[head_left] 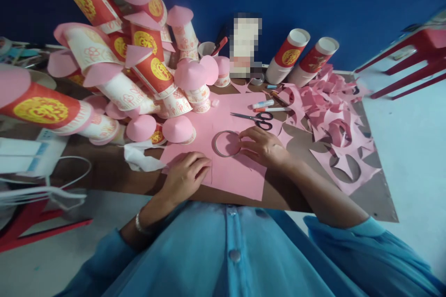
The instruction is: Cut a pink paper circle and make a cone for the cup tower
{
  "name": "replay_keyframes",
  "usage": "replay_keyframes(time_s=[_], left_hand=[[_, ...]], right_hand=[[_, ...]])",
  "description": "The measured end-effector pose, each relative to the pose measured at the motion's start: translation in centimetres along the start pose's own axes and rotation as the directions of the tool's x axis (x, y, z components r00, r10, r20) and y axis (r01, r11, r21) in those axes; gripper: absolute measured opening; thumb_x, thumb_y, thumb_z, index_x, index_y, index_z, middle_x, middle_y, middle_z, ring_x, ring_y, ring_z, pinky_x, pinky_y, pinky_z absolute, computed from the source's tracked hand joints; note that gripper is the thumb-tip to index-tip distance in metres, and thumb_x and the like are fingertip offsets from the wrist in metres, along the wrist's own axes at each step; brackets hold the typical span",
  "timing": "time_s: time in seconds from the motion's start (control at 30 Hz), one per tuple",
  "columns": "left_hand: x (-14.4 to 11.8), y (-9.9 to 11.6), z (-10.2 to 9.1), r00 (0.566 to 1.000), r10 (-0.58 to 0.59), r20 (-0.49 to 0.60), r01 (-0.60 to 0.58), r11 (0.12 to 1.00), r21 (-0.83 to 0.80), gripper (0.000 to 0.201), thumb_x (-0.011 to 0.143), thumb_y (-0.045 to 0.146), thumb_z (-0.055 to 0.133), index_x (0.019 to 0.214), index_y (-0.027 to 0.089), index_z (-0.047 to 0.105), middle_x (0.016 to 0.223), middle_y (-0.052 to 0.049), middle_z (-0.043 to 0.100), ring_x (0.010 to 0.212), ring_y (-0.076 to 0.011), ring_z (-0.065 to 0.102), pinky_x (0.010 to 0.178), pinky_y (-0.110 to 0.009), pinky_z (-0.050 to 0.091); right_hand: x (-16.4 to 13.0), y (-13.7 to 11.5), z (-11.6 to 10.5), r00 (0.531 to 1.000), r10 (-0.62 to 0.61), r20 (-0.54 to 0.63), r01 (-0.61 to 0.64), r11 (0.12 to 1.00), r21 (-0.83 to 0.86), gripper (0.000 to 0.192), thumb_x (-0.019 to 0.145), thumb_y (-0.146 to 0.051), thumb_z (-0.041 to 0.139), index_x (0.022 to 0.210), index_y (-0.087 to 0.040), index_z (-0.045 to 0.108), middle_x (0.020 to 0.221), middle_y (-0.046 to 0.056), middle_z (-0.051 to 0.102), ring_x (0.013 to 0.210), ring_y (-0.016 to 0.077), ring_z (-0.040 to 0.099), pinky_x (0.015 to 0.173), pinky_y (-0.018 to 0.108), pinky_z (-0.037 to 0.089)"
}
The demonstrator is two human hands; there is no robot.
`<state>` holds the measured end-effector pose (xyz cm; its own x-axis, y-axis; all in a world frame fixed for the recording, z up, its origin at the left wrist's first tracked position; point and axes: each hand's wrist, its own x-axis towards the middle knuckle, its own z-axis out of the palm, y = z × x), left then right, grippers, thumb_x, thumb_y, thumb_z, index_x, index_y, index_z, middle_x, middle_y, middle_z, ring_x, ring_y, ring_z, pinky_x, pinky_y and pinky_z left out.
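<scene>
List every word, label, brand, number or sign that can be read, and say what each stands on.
No text can be read.
Red cups: round yellow emblems, too blurred to read.
White tube: markings too small.
Pixelated object: nothing legible.

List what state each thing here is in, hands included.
Pink sheet: flat on the table.
Ring: on the sheet.
Scissors: lying unheld; blade opening unclear.
Two cup stacks: nested, upright.
Pink scraps: cut, heaped.
Cone-topped cups: standing, clustered.
Right hand: fingers at ring's edge.
Left hand: at the sheet's left side, grip unclear.
</scene>
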<state>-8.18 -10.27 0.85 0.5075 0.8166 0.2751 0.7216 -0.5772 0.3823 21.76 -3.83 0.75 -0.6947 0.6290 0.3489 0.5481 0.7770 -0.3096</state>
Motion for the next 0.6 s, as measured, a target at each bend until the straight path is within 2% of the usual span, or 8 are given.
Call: replay_keyframes(time_s=[0.17,0.6], left_hand=[[-0.26,-0.10,0.22,1.000,-0.007,0.030,0.005,0.999,0.046,0.021,0.099,0.020,0.062,0.116,0.023,0.074,0.104,-0.007,0.074,0.093,-0.0199,0.072,0.084,-0.035,0.059],[-0.14,-0.25,0.43,1.000,0.022,0.020,-0.023,0.999,0.036,0.020,0.098,0.019,0.064,0.115,0.020,0.074,0.103,-0.007,0.072,0.092,-0.0199,0.071,0.082,-0.034,0.058]], right_hand=[[0.08,-0.23,-0.10,1.000,0.003,0.009,-0.003,1.000,0.006,0.013,0.097,-0.020,0.067,0.102,-0.024,0.079,0.119,0.012,0.073,0.106,0.0241,0.067,0.085,0.037,0.059],[0.53,-1.01,-0.66,0.999,-0.012,0.053,0.014,0.999,-0.039,0.016,0.100,-0.019,0.064,0.101,-0.024,0.079,0.118,0.011,0.074,0.106,0.0227,0.069,0.085,0.035,0.059]])
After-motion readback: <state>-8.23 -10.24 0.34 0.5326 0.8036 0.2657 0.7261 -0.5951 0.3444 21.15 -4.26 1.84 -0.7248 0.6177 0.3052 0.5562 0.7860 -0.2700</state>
